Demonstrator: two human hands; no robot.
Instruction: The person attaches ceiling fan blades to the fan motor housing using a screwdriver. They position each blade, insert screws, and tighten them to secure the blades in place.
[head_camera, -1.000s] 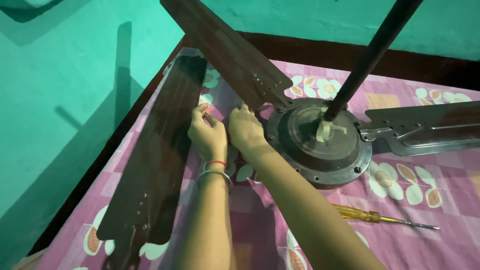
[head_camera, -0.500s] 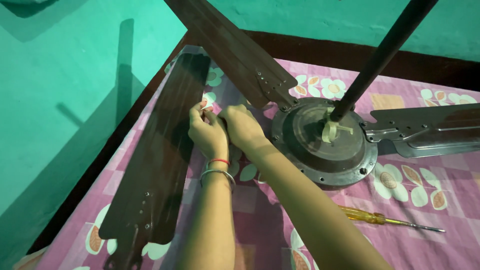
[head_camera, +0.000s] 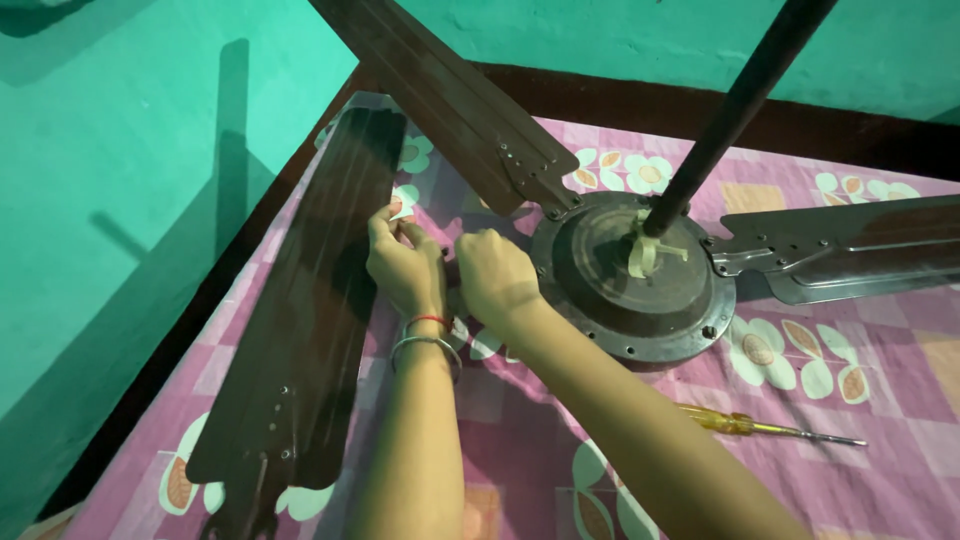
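A ceiling fan lies on a bed, its round grey motor hub (head_camera: 640, 300) holding a dark downrod (head_camera: 735, 110). One brown blade (head_camera: 455, 100) and one grey blade (head_camera: 850, 250) are attached to the hub. A loose brown blade (head_camera: 310, 300) lies to the left. My left hand (head_camera: 405, 265), with bangles on its wrist, pinches thumb and forefinger together at the loose blade's inner edge. My right hand (head_camera: 495, 280) is curled, back upward, just left of the hub; what is under its fingers is hidden.
A yellow-handled screwdriver (head_camera: 760, 428) lies on the pink flowered sheet (head_camera: 880, 400) below the hub. The bed's dark wooden frame (head_camera: 640, 100) runs along teal walls (head_camera: 120, 150) on the left and at the back.
Both hands stay between the loose blade and the hub. My right hand has dropped slightly lower in view. The fan and screwdriver have not moved.
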